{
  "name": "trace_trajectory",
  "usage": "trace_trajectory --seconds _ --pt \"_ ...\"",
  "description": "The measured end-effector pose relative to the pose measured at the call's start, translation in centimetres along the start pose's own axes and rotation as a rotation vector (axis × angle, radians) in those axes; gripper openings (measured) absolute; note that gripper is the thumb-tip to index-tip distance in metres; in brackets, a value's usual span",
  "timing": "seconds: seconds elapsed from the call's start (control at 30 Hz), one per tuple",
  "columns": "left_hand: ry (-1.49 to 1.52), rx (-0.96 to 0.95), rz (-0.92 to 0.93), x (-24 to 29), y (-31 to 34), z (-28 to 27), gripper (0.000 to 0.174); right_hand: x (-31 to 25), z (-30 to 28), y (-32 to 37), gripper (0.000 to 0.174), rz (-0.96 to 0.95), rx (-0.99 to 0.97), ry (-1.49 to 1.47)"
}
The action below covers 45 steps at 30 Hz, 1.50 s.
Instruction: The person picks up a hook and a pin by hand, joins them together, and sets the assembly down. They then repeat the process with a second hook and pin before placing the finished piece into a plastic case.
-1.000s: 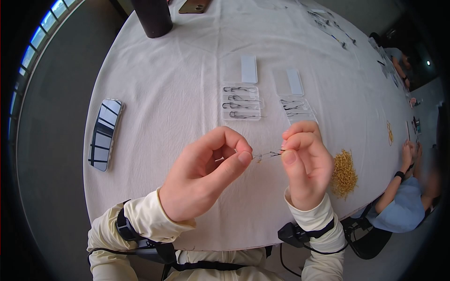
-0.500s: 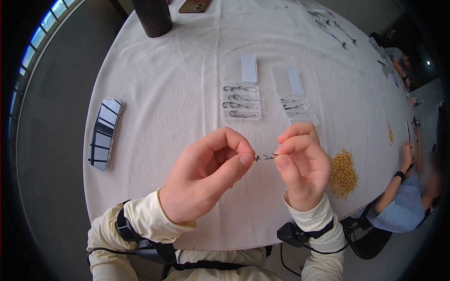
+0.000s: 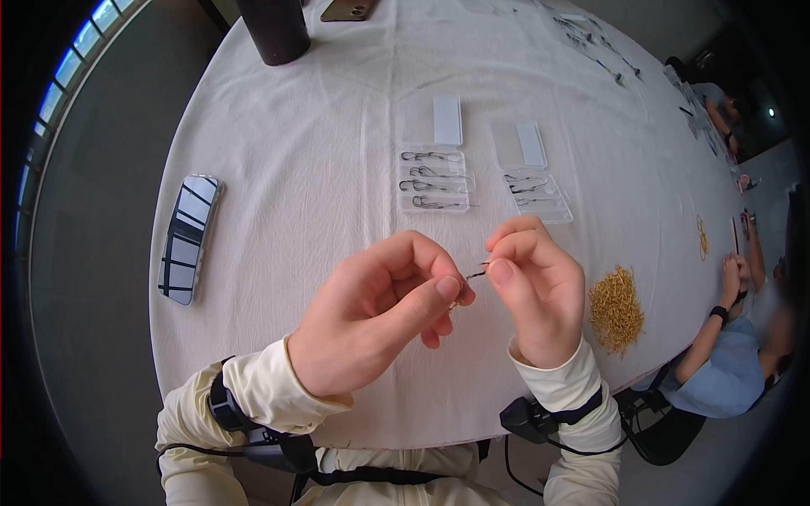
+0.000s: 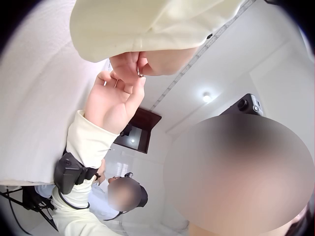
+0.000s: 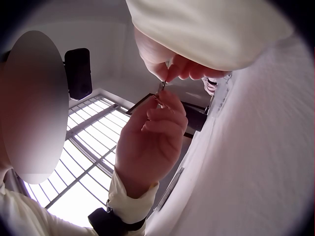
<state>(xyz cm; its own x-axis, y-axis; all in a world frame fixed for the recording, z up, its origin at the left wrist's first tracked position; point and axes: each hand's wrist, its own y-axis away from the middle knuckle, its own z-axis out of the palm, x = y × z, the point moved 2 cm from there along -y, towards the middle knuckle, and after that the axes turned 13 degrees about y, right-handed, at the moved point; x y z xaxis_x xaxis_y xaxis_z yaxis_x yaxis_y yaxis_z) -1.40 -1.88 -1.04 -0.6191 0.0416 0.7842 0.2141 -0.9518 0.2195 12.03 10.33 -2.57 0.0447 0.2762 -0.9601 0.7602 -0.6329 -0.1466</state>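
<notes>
In the head view my left hand (image 3: 371, 316) pinches a thin dark strand (image 3: 476, 275) between thumb and index finger, its other fingers tucked below. Small gold bits (image 3: 456, 305) show at those fingertips. On the strand's other end, my right hand (image 3: 540, 291) has thumb and fingertips pinched together. Only a short stretch of strand shows between the two hands, held above the white tablecloth. The right wrist view shows the left hand (image 5: 152, 137) with a shiny wire-like bit at its fingertips, close under the right hand's fingers.
Beyond the hands lie two lidded clear plastic boxes, one (image 3: 433, 205) left and one (image 3: 553, 211) right, holding dark hook-shaped pieces. A heap of small gold pieces (image 3: 617, 312) lies right. A phone (image 3: 191, 240) is at left, a dark cup (image 3: 274, 29) far back. People sit at right.
My right hand has moved left and slightly up, closer to the left hand, and less strand shows between them. Lower fingers of the left hand now show beneath its thumb.
</notes>
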Motion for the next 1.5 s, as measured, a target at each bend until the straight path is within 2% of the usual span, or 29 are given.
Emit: trace_trajectory --seconds 0.3,0.73,0.9,1.5 --pt "-0.089 0.041 0.029 -0.8 -0.6 -0.9 0.014 0.5 0.5 -0.1 0.011 0.108 -0.101 -0.161" --pt "-0.098 0.048 0.06 -0.9 -0.7 -0.8 0.014 0.9 1.0 0.1 0.016 0.189 -0.163 -0.219" --pt "-0.114 0.045 0.048 -0.9 -0.6 -0.8 0.014 1.2 0.8 0.0 0.017 0.176 -0.252 -0.209" --pt "-0.075 0.029 -0.073 -0.4 -0.8 -1.1 0.015 1.0 0.5 -0.1 0.013 0.208 -0.338 -0.244"
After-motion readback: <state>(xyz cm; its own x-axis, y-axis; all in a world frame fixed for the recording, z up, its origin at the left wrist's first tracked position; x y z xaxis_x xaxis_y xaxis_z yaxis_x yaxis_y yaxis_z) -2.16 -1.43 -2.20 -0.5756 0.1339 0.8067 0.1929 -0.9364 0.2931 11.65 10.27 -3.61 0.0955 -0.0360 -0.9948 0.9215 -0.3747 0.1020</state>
